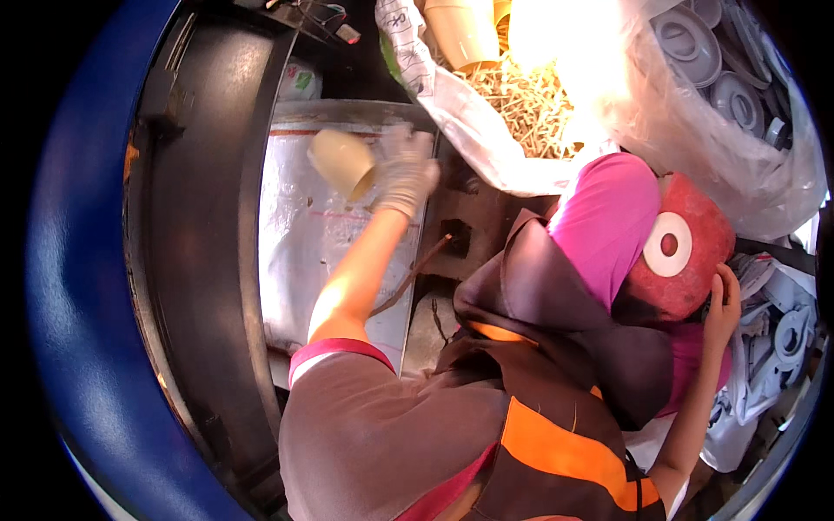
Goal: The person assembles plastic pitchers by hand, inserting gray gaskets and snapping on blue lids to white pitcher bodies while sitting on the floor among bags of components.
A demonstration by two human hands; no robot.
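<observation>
My left hand (405, 174), in a pale glove, is raised with its fingers stretched out and slightly blurred. Right beside its palm is a cream-yellow, cup-shaped piece (340, 163), tilted above a white sheet-covered surface (300, 234). The fingers do not appear wrapped round it, though whether the hand touches it is unclear. At the right, my bare right hand (723, 304) rests its extended fingers against the edge of a worn red block (699, 217). On that block's face lies a flat cream ring (667, 245) with a round hole, apart from the fingers.
A white sack (486, 143) ahead holds cream-yellow cups (465, 30) and many small tan pieces (521, 108), partly washed out by glare. Clear plastic bags at the right contain grey round lids (686, 43) and white-grey parts (786, 339). Dark metal panels (208, 217) stand left.
</observation>
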